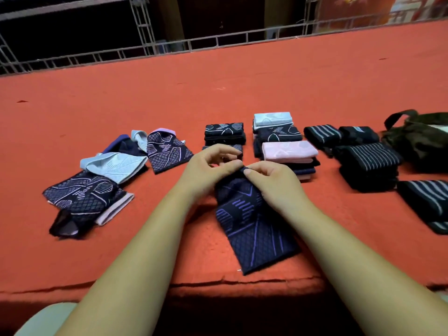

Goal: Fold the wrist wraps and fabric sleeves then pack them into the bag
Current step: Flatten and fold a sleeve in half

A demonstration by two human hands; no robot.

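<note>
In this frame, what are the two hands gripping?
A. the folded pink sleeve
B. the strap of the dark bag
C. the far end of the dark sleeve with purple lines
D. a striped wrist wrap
C: the left hand and the right hand both pinch the far end of the dark sleeve with purple lines, which lies unfolded on the red surface.

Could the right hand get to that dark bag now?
Probably yes: the bag lies to its right, only low striped wrist wraps between, though the right hand is pinching the navy sleeve.
</note>
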